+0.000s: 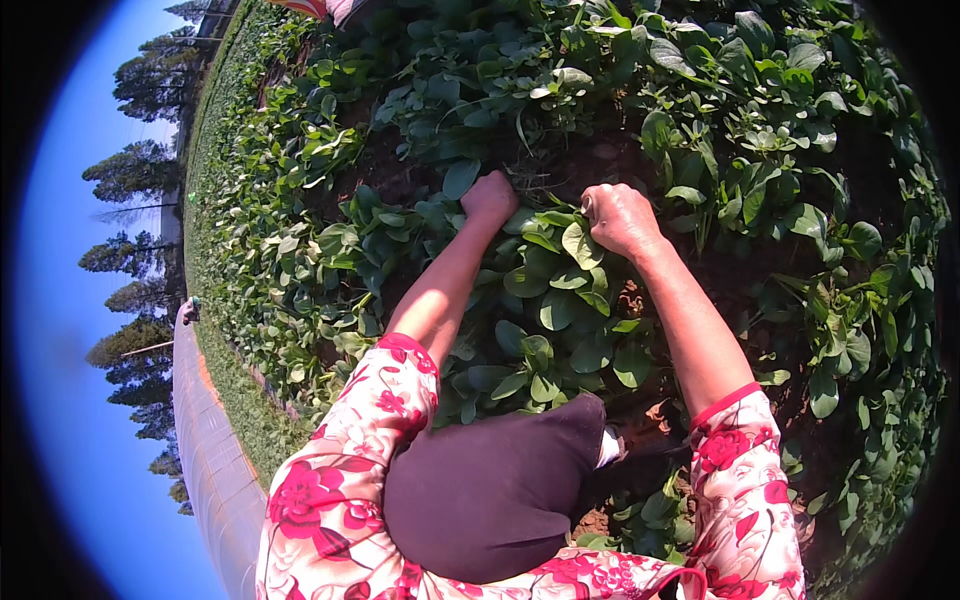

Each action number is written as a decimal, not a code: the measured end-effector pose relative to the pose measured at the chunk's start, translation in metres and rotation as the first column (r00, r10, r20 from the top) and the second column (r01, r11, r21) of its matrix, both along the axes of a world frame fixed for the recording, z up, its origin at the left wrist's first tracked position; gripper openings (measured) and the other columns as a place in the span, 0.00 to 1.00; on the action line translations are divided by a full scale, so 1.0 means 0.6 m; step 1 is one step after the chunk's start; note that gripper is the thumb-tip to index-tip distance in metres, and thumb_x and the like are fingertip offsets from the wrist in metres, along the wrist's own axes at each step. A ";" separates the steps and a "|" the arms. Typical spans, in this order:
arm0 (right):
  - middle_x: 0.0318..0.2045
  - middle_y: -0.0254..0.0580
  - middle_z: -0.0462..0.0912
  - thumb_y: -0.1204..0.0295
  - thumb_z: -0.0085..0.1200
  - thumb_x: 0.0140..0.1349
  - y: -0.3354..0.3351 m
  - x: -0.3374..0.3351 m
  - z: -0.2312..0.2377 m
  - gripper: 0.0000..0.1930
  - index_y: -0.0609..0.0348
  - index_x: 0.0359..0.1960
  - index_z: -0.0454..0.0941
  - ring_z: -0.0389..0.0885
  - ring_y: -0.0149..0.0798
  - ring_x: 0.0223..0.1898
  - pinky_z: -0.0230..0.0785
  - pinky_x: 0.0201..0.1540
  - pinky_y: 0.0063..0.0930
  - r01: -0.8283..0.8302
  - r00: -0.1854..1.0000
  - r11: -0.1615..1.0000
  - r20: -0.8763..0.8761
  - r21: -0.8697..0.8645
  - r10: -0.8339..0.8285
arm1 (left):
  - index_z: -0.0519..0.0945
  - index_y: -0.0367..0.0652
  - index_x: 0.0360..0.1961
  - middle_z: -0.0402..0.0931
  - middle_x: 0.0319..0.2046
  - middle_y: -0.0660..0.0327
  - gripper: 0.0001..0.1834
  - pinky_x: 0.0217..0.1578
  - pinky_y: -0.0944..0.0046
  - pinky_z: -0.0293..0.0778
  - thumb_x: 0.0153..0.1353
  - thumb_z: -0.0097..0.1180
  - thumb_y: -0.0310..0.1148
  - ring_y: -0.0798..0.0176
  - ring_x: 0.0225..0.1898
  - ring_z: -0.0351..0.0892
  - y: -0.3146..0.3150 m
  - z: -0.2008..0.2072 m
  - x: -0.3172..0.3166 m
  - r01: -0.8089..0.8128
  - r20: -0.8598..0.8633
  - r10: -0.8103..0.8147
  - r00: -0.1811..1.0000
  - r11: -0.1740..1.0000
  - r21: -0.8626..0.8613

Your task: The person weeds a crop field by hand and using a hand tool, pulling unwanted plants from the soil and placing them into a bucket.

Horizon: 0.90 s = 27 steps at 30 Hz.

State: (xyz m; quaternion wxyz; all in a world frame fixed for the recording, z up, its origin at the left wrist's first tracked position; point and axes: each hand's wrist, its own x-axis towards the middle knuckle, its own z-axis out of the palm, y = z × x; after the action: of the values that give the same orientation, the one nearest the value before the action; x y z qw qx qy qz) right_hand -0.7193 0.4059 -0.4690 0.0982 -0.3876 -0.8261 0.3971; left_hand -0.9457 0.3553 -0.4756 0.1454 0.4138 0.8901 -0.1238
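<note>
Both of my arms reach forward into low, broad-leaved green plants (575,290). My left hand (490,198) is closed among the leaves, with its fingertips turned away from view; what it grips, if anything, is hidden. A little to its right, my right hand (620,218) is curled into a fist just above a bunch of rounded leaves. Something small may be in its fingers, but I cannot make it out. Thin grassy stems (535,182) lie between and just beyond the two hands, over dark soil.
My dark-clad knee (480,490) is bent below my arms, with a shoe near the plants. Dense leafy rows (800,180) spread to the right and ahead. Far left are a long plastic-covered tunnel (215,450) and trees (135,170). Striped cloth (300,6) shows at the top edge.
</note>
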 end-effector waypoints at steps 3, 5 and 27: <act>0.26 0.51 0.84 0.75 0.59 0.45 0.016 0.007 0.000 0.08 0.56 0.29 0.85 0.84 0.51 0.32 0.76 0.37 0.41 0.031 0.999 0.996 -0.017 -0.079 -0.033 | 0.83 0.41 0.39 0.81 0.42 0.46 0.14 0.46 0.48 0.76 0.55 0.52 0.34 0.44 0.47 0.80 -0.003 0.013 0.007 0.063 -0.036 -0.063 0.997 0.998 -0.002; 0.28 0.50 0.83 0.77 0.54 0.46 0.024 -0.007 0.005 0.11 0.55 0.32 0.85 0.83 0.50 0.35 0.76 0.38 0.39 0.015 1.000 0.995 -0.020 -0.094 -0.017 | 0.83 0.42 0.38 0.80 0.42 0.46 0.13 0.45 0.48 0.76 0.53 0.52 0.32 0.43 0.46 0.80 -0.006 0.020 0.017 0.061 -0.032 -0.061 0.998 0.998 -0.026; 0.29 0.47 0.84 0.72 0.61 0.45 -0.035 0.011 -0.013 0.09 0.54 0.31 0.82 0.83 0.51 0.34 0.76 0.38 0.44 0.023 0.999 0.999 0.024 0.033 -0.024 | 0.76 0.46 0.52 0.81 0.45 0.52 0.18 0.44 0.49 0.77 0.62 0.46 0.37 0.49 0.47 0.81 0.072 -0.028 -0.085 0.200 -0.142 -0.238 0.961 0.949 -0.242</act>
State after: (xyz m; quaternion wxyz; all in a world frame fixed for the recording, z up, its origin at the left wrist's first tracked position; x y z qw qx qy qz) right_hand -0.7125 0.3851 -0.4768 0.0992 -0.4003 -0.8290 0.3778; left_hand -0.9967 0.3986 -0.4926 0.1006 0.4792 0.8277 -0.2742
